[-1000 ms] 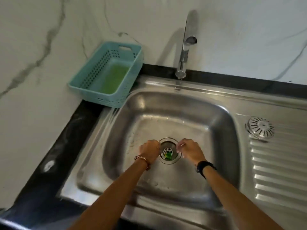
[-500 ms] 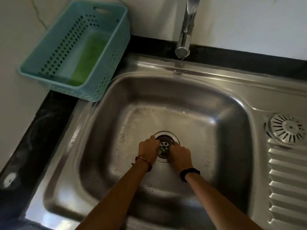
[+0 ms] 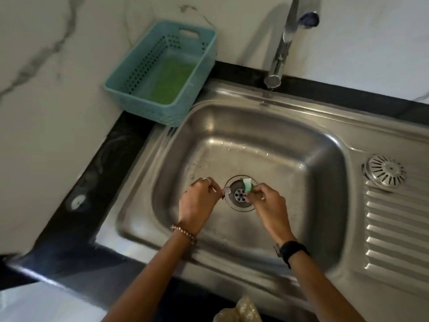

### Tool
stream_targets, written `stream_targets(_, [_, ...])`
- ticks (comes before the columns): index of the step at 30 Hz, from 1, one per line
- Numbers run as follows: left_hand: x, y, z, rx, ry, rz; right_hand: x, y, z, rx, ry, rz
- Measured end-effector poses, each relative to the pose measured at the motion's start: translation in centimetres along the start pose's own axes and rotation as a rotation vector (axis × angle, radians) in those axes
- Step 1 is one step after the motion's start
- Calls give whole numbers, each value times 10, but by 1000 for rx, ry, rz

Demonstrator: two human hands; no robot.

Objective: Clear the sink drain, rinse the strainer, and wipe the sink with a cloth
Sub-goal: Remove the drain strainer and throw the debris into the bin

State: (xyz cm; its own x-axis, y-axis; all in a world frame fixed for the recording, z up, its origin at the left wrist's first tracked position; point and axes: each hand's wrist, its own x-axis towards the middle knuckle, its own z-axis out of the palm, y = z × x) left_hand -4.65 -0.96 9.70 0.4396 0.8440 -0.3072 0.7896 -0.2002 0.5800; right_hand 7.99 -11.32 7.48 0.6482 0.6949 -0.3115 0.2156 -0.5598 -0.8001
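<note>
While both hands worked at the drain [image 3: 241,194], the job looked to be in its first stage. Right hand [image 3: 267,206] pinched a green-and-white scrap [image 3: 248,185] between thumb and fingers [image 3: 255,191], held at the drain's far-right rim, apparently just clear of it. Left hand [image 3: 199,203], on the drain's left side, pinched a small pale fragment [image 3: 226,190] in its fingers; what it was, could not tell. Drain holes appeared open, so clearing seemed nearly done.

The strainer [image 3: 384,171] lay flat on the ribbed draining surface [image 3: 399,228], well to the right of the drain and slightly beyond it, slotted face up. Being round, it had no long axis to speak of. Not yet rinsed, by my reckoning: no water ran from the tap [image 3: 279,61] beyond the drain.

No cloth in hand. A green thing [image 3: 171,82], possibly the cloth, lay in the teal basket [image 3: 120,89], beyond and left of the drain. Sink [image 3: 320,205] had droplets on its floor; wiping still to come.
</note>
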Motion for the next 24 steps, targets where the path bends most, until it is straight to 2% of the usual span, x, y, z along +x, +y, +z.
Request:
stream_targets(5, [-80,-35,-49,-115,93,-12,-95,-44,42,133,-72,-72])
stream_targets(11, [-228,-144,-96,-248,272,-122,-235,-66,120,100,-286,-224])
stream_targets(13, [-275,-186,-99,-297,333,-209,-272,-60,148,42,-376,-237])
stream_targets(17, [-360,-275,-87,-532,429,-493,-337,-46,211,-116,-587,-256])
stream_targets(24, [-408,-393,-15,-764,431,-786,-370,15,325,-499,-847,-396])
